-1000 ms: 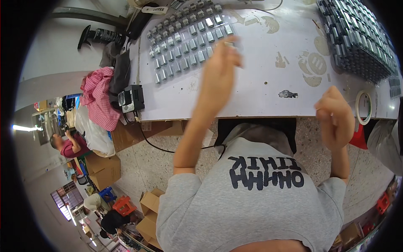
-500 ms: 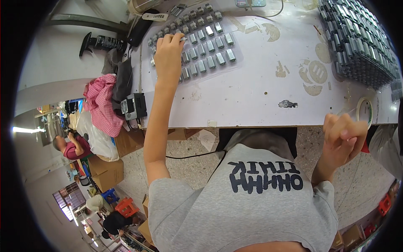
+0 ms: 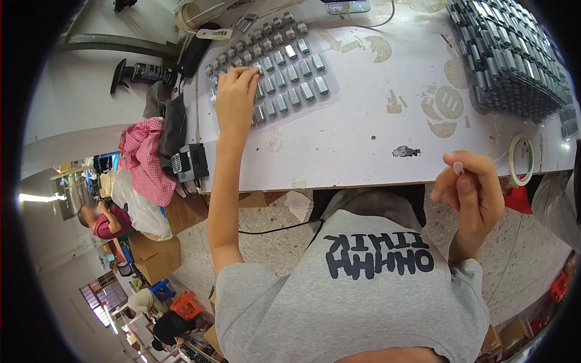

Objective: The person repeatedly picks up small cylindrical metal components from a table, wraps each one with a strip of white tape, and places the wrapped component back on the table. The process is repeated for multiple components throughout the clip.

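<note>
You wear a flecked grey T-shirt (image 3: 363,314). Black lettering (image 3: 380,255), chunky and irregular, crosses its chest in two rows, inverted in this view. Your left sleeve (image 3: 245,296) and right sleeve (image 3: 471,290) are short, the same plain grey. The collar (image 3: 396,344) is rounded. Your left hand (image 3: 236,94) and right hand (image 3: 475,190) are bare, as are both forearms (image 3: 226,193).

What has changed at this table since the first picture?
The left hand has moved left, from the right end of the rows of metal pieces to their left part; whether it grips one, I can't tell. The right hand, by the front edge of the table, has loosened from a tighter curl. The tall stack of metal parts and the tape roll stayed put.
</note>
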`<state>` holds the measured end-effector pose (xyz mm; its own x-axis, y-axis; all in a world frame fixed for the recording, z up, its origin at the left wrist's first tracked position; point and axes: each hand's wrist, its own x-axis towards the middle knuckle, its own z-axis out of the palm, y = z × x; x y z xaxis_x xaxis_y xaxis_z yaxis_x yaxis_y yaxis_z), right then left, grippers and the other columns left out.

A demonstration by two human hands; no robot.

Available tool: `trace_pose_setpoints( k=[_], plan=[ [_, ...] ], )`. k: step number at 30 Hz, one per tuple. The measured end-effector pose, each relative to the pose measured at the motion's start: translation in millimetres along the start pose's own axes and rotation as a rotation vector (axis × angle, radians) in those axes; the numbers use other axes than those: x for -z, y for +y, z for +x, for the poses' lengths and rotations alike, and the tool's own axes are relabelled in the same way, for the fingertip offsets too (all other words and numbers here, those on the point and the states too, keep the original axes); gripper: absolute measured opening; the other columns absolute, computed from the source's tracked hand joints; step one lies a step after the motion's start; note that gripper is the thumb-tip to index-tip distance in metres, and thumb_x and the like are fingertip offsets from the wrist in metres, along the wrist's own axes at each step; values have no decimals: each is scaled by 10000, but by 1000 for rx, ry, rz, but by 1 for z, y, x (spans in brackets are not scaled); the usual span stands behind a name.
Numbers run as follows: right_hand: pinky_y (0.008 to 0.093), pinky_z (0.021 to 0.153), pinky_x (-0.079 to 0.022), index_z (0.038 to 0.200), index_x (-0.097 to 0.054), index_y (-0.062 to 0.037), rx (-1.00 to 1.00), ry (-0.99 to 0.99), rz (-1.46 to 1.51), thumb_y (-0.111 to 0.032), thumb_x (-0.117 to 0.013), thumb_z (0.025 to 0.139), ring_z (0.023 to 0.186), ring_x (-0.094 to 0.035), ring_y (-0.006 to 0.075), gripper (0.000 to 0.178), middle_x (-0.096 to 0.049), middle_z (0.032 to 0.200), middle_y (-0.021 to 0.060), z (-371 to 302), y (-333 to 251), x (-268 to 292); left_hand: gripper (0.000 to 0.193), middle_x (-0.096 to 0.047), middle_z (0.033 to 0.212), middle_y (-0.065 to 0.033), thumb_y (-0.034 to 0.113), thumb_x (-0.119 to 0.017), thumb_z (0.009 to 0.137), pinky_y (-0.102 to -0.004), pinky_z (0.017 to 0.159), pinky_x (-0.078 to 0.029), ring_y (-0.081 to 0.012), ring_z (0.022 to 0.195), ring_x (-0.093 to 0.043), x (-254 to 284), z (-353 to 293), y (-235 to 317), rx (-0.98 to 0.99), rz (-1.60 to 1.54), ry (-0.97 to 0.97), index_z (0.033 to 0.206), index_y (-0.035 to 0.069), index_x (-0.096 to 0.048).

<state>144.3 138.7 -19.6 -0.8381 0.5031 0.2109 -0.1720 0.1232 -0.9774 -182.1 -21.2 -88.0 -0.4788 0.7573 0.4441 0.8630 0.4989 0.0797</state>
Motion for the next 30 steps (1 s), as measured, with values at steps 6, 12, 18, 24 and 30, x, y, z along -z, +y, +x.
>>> trace_pose_setpoints(
  k=[6,12,18,24,30],
  plan=[
    [153,435,-308,1041,-482,24,-104,-31,-18,5,-383,850,459,-383,40,216,-585,712,49,6,-13,-12,164,-553,886,-38,153,-570,768,-325,705,-424,-226,836,-502,5,23,-1,-39,-58,-58,913,89,-610],
    [170,456,-356,965,-517,19,26,11,-88,28,-419,829,510,-455,65,168,-587,737,62,7,-6,-10,246,-559,875,-73,142,-608,738,-304,726,-409,-203,851,-518,6,39,-4,-28,-132,-294,957,53,-540],
    [151,460,-351,973,-522,3,50,96,-237,3,-434,837,546,-467,53,162,-579,750,59,8,-14,0,318,-559,853,-87,90,-607,738,-273,674,-425,-175,766,-553,10,43,-6,165,-339,-480,1024,40,-479],
    [145,449,-348,985,-513,8,-61,193,-126,9,-432,840,509,-466,44,166,-582,719,51,10,-32,-9,344,-582,870,-54,60,-592,743,-244,729,-429,-124,809,-555,34,28,17,85,-507,-223,1069,43,-483],
    [154,416,-345,920,-543,6,-19,114,-110,-22,-496,825,464,-460,41,109,-583,679,46,11,-36,-9,196,-572,979,-177,83,-501,839,-263,772,-476,-186,887,-578,66,0,119,424,-1430,-320,1004,-13,-457]
  ],
)
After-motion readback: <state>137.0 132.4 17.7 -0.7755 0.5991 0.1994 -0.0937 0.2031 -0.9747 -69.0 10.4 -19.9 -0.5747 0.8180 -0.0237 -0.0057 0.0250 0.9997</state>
